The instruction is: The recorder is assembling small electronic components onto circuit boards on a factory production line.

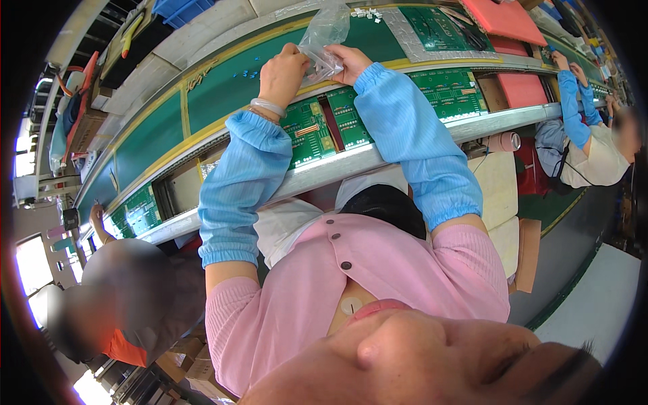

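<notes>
Between my two hands is a clear plastic bag, above the green worktop. My left hand is closed on the bag's left side, knuckles up. On the other side my right hand pinches the bag between thumb and fingers. What the bag holds, if anything, I cannot make out. Just below my hands, green circuit boards rest in the rail line along the bench's near edge. Small blue parts lie loose left of my left hand. Several small white connectors are scattered beyond my right hand.
Tan parts lie farther left on the worktop. At the back right are a circuit board on a silvery sheet and red foam pads. A metal rail runs along the front. Co-workers sit at left and right.
</notes>
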